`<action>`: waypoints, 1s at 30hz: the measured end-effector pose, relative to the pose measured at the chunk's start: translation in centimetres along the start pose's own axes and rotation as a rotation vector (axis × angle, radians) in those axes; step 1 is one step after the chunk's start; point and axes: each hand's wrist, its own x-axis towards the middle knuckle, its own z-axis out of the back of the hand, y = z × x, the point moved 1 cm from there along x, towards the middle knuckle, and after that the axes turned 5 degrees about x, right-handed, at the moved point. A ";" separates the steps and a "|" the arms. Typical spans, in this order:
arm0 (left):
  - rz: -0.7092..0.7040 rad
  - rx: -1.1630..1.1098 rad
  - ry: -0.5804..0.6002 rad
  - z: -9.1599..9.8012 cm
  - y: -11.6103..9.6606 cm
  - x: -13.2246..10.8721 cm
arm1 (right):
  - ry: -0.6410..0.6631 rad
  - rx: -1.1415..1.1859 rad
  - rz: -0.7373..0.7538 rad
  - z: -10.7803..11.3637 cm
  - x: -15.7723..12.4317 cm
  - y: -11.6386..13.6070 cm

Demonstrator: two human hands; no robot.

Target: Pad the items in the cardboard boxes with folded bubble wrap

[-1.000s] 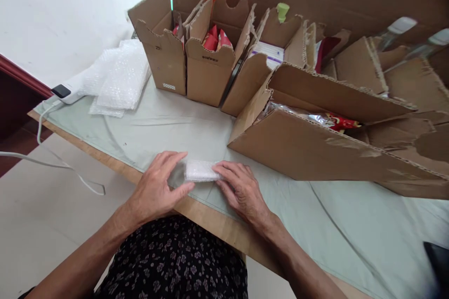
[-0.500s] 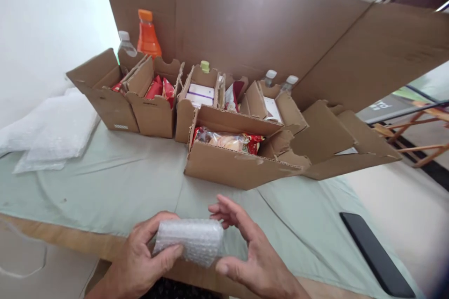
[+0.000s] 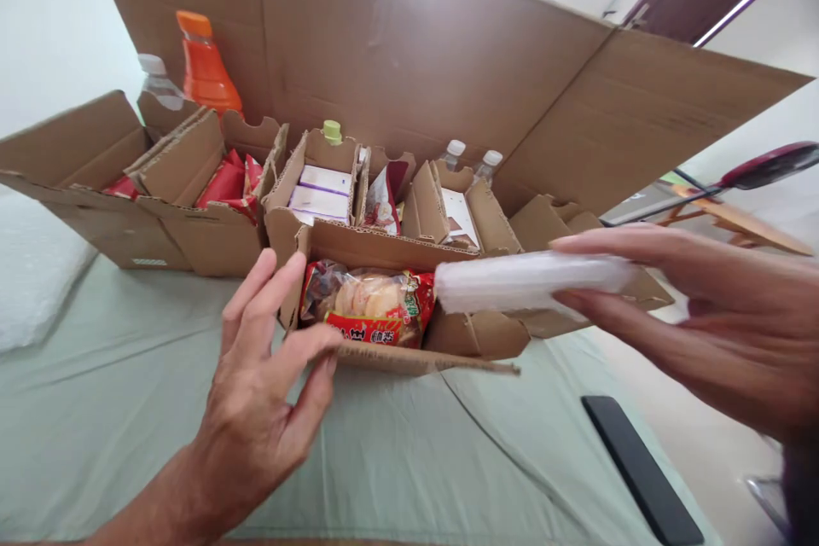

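In my right hand [image 3: 723, 324] is a bubble-wrapped bundle [image 3: 505, 281], pinched at its right end between thumb and fingers. It is held level above the right part of the front cardboard box [image 3: 409, 361]; what the wrap covers is hidden. At that box's near left, my left hand [image 3: 262, 392] has thumb and forefinger closed on the top edge of the near wall, the other fingers raised by the left end. That wall leans outward. Inside lies a clear and red bag of rice crackers [image 3: 374, 303], filling the left part.
Behind stand several cardboard boxes with red snack bags [image 3: 227, 179], white cartons [image 3: 320, 192] and a maroon pouch [image 3: 386, 196]. An orange bottle [image 3: 208, 68] rises at back left against a tall cardboard panel [image 3: 397, 43]. A black phone-like slab [image 3: 640, 469] lies at right.
The bundle has gone from my left hand to my right and moved up over the front box. My left hand has taken hold of the box's near wall, which now leans outward.
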 end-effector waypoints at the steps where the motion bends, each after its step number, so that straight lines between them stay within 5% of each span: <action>1: 0.007 -0.029 -0.002 -0.3 0.0 -0.1 | 0.118 -0.016 0.083 -0.5 1.3 -0.3; 6: 0.058 -0.077 0.006 -1.1 0.0 -1.6 | 0.604 -0.104 0.381 -7.0 3.3 -0.4; 9: 0.080 -0.076 0.036 -1.1 0.2 -1.7 | 0.717 -0.158 0.373 -11.2 2.2 -0.3; 12: 0.089 -0.080 0.045 -1.3 0.2 -1.7 | 0.789 -0.148 0.346 -13.0 1.5 -0.6; 15: 0.148 -0.138 -0.027 -1.8 0.3 -2.1 | 0.686 -0.051 0.323 -10.9 1.1 -0.8; 17: 0.225 -0.203 -0.115 -2.0 0.5 -2.7 | 0.474 0.007 0.274 -7.9 0.3 -0.9; 19: 0.302 -0.255 -0.150 -2.1 1.0 -3.4 | 0.208 -0.003 0.129 -4.7 -1.8 -1.0; 22: 0.452 -0.296 -0.033 -2.3 2.2 -4.8 | -0.059 -0.056 -0.213 -2.6 -6.5 -1.4; 26: 0.595 -0.485 0.156 -3.7 3.8 -5.7 | 0.042 0.145 -0.426 -7.3 -11.4 -1.6; 30: 0.654 -0.652 0.183 -5.4 3.7 -5.0 | 0.105 0.391 -0.507 -13.7 -11.6 -0.7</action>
